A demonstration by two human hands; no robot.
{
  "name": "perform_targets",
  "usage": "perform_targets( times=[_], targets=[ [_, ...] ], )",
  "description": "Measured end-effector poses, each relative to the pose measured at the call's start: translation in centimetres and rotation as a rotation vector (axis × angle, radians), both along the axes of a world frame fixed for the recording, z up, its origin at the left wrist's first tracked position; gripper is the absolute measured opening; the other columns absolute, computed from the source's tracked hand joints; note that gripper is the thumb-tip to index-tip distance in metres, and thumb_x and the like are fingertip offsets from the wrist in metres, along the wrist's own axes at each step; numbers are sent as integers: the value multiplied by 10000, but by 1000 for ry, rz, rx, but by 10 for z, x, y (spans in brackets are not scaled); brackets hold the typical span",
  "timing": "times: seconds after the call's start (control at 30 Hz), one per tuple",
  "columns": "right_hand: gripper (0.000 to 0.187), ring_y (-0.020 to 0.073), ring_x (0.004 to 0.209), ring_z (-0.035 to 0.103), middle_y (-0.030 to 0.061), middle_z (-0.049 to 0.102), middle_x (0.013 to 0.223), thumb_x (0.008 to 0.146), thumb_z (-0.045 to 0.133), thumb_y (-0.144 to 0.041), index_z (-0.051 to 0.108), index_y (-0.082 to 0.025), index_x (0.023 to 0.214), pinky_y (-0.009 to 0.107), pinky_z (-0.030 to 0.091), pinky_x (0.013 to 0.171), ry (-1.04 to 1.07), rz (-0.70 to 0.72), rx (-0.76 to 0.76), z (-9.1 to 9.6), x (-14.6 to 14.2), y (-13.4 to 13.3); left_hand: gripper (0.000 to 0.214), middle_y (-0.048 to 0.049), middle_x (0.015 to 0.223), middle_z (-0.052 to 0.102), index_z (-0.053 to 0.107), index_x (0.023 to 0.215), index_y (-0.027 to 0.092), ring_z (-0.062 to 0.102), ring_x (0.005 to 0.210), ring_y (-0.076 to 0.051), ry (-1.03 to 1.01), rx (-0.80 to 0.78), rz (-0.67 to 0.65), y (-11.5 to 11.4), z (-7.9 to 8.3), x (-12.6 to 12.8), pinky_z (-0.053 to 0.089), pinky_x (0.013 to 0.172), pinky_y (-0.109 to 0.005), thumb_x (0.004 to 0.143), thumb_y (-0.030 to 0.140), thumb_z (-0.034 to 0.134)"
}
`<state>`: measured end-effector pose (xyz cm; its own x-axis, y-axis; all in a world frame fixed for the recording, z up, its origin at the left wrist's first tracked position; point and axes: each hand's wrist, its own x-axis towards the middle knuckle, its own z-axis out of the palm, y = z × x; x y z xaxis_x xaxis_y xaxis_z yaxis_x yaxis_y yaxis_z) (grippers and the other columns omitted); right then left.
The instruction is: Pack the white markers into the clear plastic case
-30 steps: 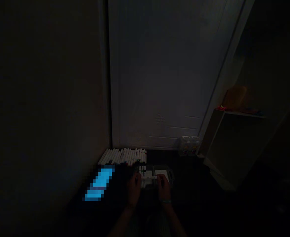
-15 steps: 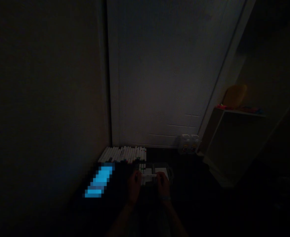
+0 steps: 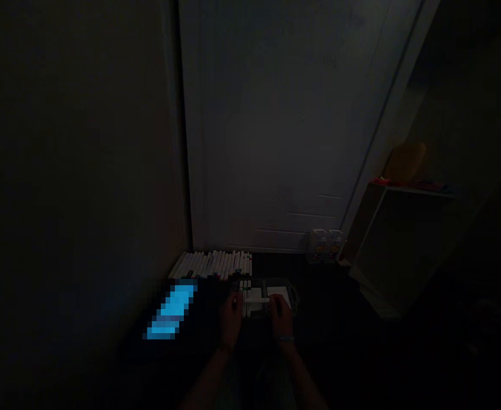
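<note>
The room is dim. My right hand point(image 3: 281, 316) grips the right end of a white marker point(image 3: 257, 299), which lies crosswise above an open grey plastic case point(image 3: 294, 295). My left hand point(image 3: 231, 318) is just left of the marker, with its fingertips close to the marker's left end. The darkness hides whether that hand holds anything. Inside the case are a white card or paper and a few upright marker ends, and my hands cover its front part.
A long row of white markers point(image 3: 211, 265) lies on the dark floor against a white door point(image 3: 276, 142). A pixelated blue patch point(image 3: 171, 312) is to the left. Clear plastic containers point(image 3: 325, 246) stand by the door frame, and a low shelf point(image 3: 404, 245) is on the right.
The marker sits slightly higher in the view. My left fingertips now show a small gap from its left end, and the right hand stays on it.
</note>
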<state>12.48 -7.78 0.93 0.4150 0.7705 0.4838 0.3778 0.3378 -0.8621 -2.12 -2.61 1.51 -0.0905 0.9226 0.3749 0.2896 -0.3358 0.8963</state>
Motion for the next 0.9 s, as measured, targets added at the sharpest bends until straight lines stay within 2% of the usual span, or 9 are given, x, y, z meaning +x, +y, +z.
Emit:
perform_targets(
  times=[0.2,0.4,0.67,0.9],
  targets=[
    [304,160,725,568,40,624,790,882,395,-406,591,-173,872,240,423,656,-9,3,4,2,-1,-2,431,-17,652,627,612,760,154,552,619,-139,-24,-21,-19,-2,2,0,412,565,-208,792,532,408],
    [305,156,716,558,29,614,776,884,382,-405,584,-178,866,239,416,655,-44,-7,-5,1,0,-1,435,-29,703,648,625,800,146,567,650,-144,-36,-28,-41,-2,4,0,413,572,-208,798,524,409],
    [314,143,664,534,16,594,729,882,381,-422,573,-176,850,226,399,608,-59,-16,3,-1,0,-1,427,-2,633,611,610,750,154,527,587,-125,-42,-45,-45,-4,5,0,383,529,-195,794,530,415],
    [347,109,553,458,-32,495,590,883,369,-450,501,-191,693,203,339,513,-63,-43,-32,-5,0,1,393,12,628,578,583,741,164,509,590,-115,-55,-3,-42,-4,4,0,373,538,-191,802,514,415]
  ],
)
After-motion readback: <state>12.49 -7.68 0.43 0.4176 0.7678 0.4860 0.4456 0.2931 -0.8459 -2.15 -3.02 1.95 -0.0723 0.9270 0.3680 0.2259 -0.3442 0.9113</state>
